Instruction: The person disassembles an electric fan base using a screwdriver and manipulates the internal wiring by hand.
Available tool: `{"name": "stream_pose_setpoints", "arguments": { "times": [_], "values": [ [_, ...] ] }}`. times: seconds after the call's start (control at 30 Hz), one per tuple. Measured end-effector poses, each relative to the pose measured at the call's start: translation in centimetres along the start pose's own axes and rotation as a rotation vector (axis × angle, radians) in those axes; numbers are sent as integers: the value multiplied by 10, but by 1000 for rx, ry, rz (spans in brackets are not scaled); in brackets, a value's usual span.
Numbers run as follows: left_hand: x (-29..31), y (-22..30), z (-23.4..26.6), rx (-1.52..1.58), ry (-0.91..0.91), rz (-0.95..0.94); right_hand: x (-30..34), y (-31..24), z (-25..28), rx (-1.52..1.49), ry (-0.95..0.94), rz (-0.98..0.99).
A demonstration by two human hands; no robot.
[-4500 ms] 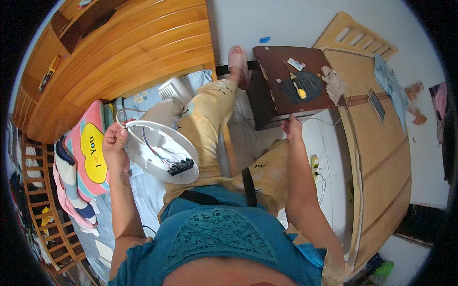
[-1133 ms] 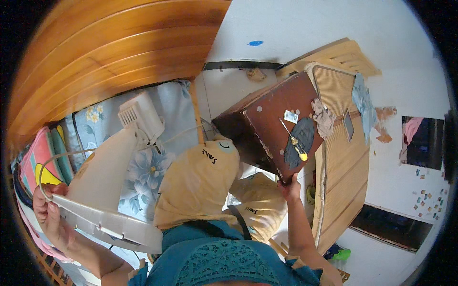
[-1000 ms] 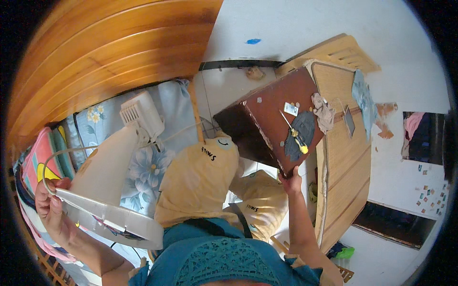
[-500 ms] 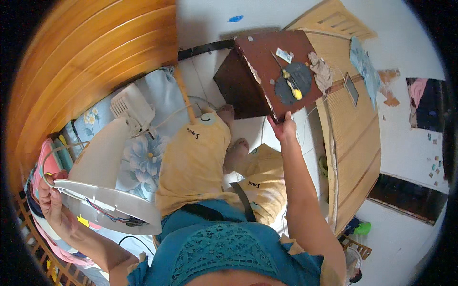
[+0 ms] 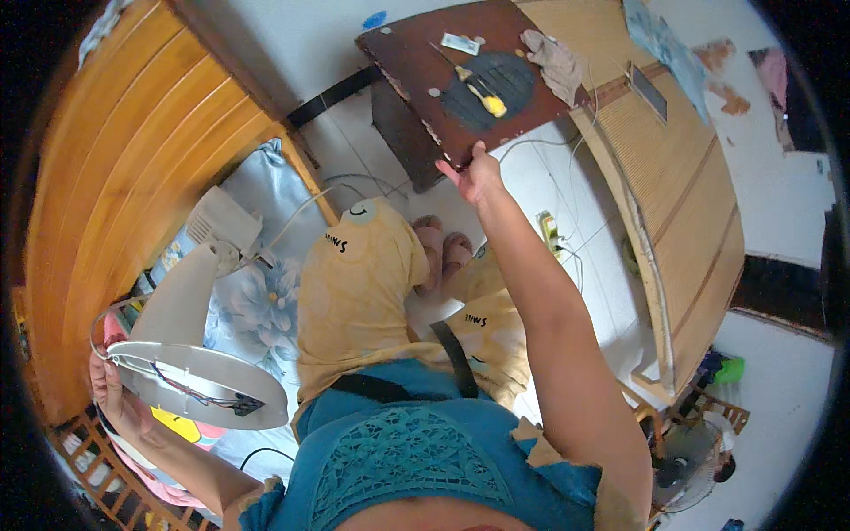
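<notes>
My left hand (image 5: 108, 386) grips the rim of a white electric fan's base (image 5: 199, 416), on the left. The hollow underside of that base faces me, with coloured wires and a small dark part inside. The fan's white stand (image 5: 177, 296) and its slotted motor housing (image 5: 221, 219) lie over the blue flowered bedding. My right hand (image 5: 475, 175) is closed on the near corner of a dark brown stool (image 5: 416, 71). On its top are a screwdriver with a yellow handle (image 5: 492, 104), a small white packet (image 5: 460, 43) and a crumpled beige cloth (image 5: 552, 65).
Orange wooden panelling (image 5: 133, 177) stands beside the bedding (image 5: 266, 296). A mat-covered bed (image 5: 655, 212) with a phone (image 5: 649, 91) on it is at the right. Cables and a power strip (image 5: 549, 232) lie on the tiled floor. Another fan (image 5: 689, 465) stands at lower right.
My right hand and the stool have shifted farther away and left in the view, which has also turned. My left hand keeps its grip on the fan base, which has tilted slightly.
</notes>
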State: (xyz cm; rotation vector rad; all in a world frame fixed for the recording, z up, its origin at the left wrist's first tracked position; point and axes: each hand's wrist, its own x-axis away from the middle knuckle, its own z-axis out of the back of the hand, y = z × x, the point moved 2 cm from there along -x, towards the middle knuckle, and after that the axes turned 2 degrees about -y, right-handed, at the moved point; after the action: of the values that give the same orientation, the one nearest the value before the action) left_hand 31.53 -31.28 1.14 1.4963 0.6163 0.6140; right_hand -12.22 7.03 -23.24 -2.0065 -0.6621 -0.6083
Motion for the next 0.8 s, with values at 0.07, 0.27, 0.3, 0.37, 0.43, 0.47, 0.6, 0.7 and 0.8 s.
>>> {"name": "stream_pose_setpoints", "arguments": {
  "times": [0.07, 0.27, 0.3, 0.37, 0.43, 0.47, 0.6, 0.7, 0.8],
  "values": [
    [-2, 3, -4, -24, -39, -9, -1, 1, -3, -15, -25, -11],
    [-3, 7, -4, -21, -23, 40, -18, 11, 7, -77, -182, -114],
    [-2, 10, -5, -63, -26, 18, -14, 12, 9, -71, -203, -72],
    [-4, 13, -17, -61, -47, 21, -5, 9, 12, 1, -261, -59],
    [-3, 14, -28, -46, -52, 28, -4, 15, 15, 64, -322, 4],
    [-1, 17, -32, -61, -38, 18, -2, 16, 16, 87, -314, 28],
    [4, 25, -40, -91, -23, 7, 6, 20, 21, 70, -381, 87],
    [0, 31, -43, -102, -35, 36, 12, 14, 19, 59, -345, 47],
    [-2, 34, -62, -172, 9, 11, 4, 24, 17, -28, -404, 142]
  ]
}}
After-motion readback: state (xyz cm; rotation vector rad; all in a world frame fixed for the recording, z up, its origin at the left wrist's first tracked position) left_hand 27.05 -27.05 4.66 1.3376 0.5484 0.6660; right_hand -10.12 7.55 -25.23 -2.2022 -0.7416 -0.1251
